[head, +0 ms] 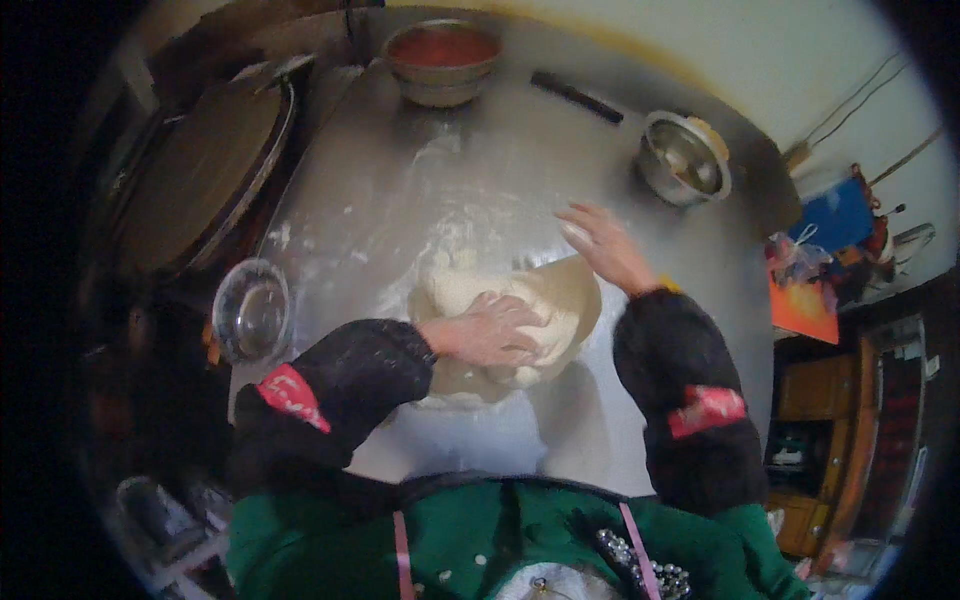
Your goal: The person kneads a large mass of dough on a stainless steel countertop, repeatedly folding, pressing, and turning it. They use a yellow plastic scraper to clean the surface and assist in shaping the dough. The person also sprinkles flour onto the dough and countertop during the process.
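Observation:
A large pale lump of dough [559,300] lies on the metal table [480,165], with flour scattered around it. My left hand [495,330] rests flat on top of the dough, its fingers spread and pointing right. Raised just beyond the dough's upper right edge is my right hand [600,240], fingers extended; I see nothing gripped in it. Its palm side is partly hidden, and the picture is somewhat blurred.
A metal bowl with red contents [444,64] stands at the far side, near a dark bar [576,97]. Farther right is a metal pot [684,159]. A clear bowl [253,311] sits at the left edge, below a large round pan [206,165].

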The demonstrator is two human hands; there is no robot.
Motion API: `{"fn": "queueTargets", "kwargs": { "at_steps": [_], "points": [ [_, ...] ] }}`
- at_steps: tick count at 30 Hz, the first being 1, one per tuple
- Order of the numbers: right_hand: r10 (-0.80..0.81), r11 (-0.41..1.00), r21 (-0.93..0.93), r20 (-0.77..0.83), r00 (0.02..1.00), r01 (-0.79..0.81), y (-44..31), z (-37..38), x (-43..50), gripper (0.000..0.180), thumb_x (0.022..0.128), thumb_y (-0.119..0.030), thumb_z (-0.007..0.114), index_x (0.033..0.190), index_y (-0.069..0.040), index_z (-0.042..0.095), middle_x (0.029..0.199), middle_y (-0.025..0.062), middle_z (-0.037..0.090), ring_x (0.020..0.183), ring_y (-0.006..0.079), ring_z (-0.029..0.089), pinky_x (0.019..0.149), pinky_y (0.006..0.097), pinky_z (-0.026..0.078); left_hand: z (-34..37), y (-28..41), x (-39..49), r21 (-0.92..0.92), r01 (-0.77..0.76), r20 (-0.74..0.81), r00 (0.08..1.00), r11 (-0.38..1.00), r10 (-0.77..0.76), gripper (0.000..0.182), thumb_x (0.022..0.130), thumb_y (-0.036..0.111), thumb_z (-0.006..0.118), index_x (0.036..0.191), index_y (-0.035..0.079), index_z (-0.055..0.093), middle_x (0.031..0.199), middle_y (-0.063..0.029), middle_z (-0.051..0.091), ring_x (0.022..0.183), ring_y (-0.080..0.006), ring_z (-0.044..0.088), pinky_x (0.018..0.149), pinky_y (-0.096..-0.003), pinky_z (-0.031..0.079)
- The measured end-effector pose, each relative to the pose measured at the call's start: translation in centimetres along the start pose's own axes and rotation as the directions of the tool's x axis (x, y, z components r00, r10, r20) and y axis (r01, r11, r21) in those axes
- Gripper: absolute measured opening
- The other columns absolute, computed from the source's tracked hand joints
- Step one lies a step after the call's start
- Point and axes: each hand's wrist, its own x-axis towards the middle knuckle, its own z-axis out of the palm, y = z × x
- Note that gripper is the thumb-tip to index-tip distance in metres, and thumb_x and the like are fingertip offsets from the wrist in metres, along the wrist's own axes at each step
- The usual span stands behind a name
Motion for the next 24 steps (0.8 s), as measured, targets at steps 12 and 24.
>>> {"fn": "queueTargets", "kwargs": {
  "at_steps": [12,24],
  "points": [
    [-0.191,0.965,-0.005,0.675,0.713,0.263,-2.3,3.7,-21.4,0.075,0.071,-0.047,0.067,0.136,-0.031,0.033,0.142,0.02,0.021,0.129,0.0475,0.019,0.097,0.0685,0.016,9.0,6.9,-11.9,0.303,0.119,0.213,0.959,0.946,-0.189,0.044,0.081,0.041,0.049,0.125,0.034,0.048,0.137,-0.0006,0.037,0.129,-0.0266,0.029,0.106,-0.0581,0.013],
    [-0.043,0.983,-0.148,0.373,0.927,0.106,12.3,10.6,-4.5,0.079,0.066,-0.043,0.07,0.132,-0.013,0.04,0.139,0.0194,0.028,0.127,0.0396,0.026,0.1,0.0608,0.018,-0.2,-12.4,0.1,0.43,0.138,-0.114,0.989,0.892,-0.097,0.039,0.08,0.031,0.051,0.116,0.016,0.053,0.142,-0.0088,0.031,0.134,-0.0327,0.02,0.104,-0.0632,0.01]
  ]
}}
